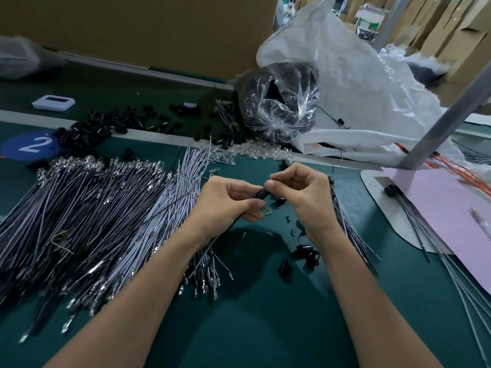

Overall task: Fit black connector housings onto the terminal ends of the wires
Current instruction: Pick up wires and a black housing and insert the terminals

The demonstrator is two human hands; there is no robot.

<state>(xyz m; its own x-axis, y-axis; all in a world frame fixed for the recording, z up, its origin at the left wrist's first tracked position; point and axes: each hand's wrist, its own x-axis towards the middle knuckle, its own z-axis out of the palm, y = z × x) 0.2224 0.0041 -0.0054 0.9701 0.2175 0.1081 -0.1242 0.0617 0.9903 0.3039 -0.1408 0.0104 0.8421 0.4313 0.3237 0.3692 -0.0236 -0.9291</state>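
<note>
- Pinching a short black plastic connector housing (261, 193) between thumb and forefinger, the right hand (300, 197) meets the left hand (228, 200) just above the green table mat (252, 314).
- The left hand's fingers curl round a thin black wire (159, 216) that runs from the housing out to the left, over the pile.
- A broad heap of grey and black wires with bare metal terminals (93, 216) fills the mat to the left, reaching under the left forearm.
- A smaller bundle of black wires (353, 235) lies under and beside the right wrist. A few loose black housings (305, 254) sit near that forearm.
- Beyond the hands lie small clear plastic parts (255, 151), then a knotted clear bag of black parts (279, 102) and a large white plastic sack (358, 88) — both close off the far right.
- More scattered black housings (101, 126) line the far strip, near a blue round sticker marked 2 (29, 146) and a small white device (53, 103).
- To the right, a pale pink sheet (438, 208) lies on a plate from which a slanted grey metal post (446, 118) rises. Orange wires (465, 171) run behind it.
- A brown cardboard wall (132, 27) stands along the back.
- Bare mat shows between and below the forearms, toward the near edge.
</note>
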